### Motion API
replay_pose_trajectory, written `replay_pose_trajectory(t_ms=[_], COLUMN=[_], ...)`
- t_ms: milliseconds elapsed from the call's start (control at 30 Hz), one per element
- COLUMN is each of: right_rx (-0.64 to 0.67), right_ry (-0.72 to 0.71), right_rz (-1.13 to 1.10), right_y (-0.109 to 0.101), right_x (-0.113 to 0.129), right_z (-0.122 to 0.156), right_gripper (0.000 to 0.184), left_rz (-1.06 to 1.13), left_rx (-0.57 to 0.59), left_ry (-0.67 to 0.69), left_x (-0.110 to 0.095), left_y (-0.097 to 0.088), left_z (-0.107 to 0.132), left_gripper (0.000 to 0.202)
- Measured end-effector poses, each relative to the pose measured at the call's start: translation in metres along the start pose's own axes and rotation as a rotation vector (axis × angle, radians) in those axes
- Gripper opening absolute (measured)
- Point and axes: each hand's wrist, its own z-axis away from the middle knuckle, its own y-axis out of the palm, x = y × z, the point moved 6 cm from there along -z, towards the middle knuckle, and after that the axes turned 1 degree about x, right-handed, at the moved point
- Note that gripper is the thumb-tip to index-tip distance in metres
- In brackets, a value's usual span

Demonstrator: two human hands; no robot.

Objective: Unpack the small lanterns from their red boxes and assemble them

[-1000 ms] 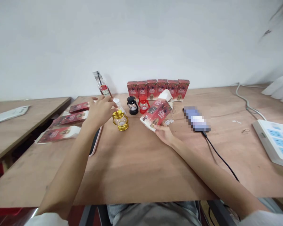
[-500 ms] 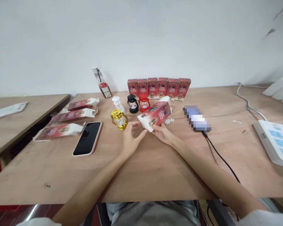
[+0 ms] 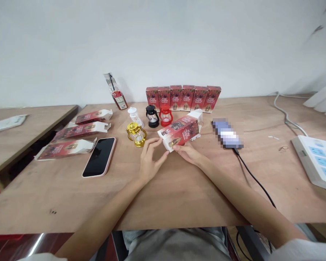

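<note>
Both of my hands are on a red printed carton (image 3: 182, 131) lying on its side on the wooden table (image 3: 179, 188), its far flap open. My left hand (image 3: 150, 159) pinches the carton's near white end with thumb and fingers. My right hand (image 3: 188, 153) grips the same end from the right and below. Just left of the carton stands a small gold lantern (image 3: 136, 133). Behind it stand a white lantern (image 3: 134, 116), a black lantern (image 3: 152, 116) and a red lantern (image 3: 165, 115).
Several upright red cartons (image 3: 183, 98) line the back wall. Three opened flat cartons (image 3: 78, 136) and a black phone (image 3: 99, 156) lie at left. A blurred device (image 3: 226, 134) with a black cable (image 3: 254, 181), and a white power strip (image 3: 316, 159), lie at right. A packet (image 3: 115, 92) leans on the wall.
My left hand left the gold lantern and came right to the carton's near end. The right hand kept hold of the carton, which has turned slightly and sits a little nearer.
</note>
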Motion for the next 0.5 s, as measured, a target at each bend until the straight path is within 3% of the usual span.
replay_pose_trajectory(t_ms=[300,500], right_rx=[-0.056,-0.086], right_ry=[-0.066,-0.055], right_rz=[0.021,-0.107], right_y=[0.002,-0.004], right_x=[0.002,0.001], right_z=[0.002,-0.002], right_gripper=[0.043,0.039], left_rz=[-0.085,-0.017], left_rx=[0.008,0.19], left_ry=[-0.091,0.008], left_x=[0.012,0.006], left_y=[0.0,0.006], left_z=[0.002,-0.001], left_gripper=[0.02,0.016])
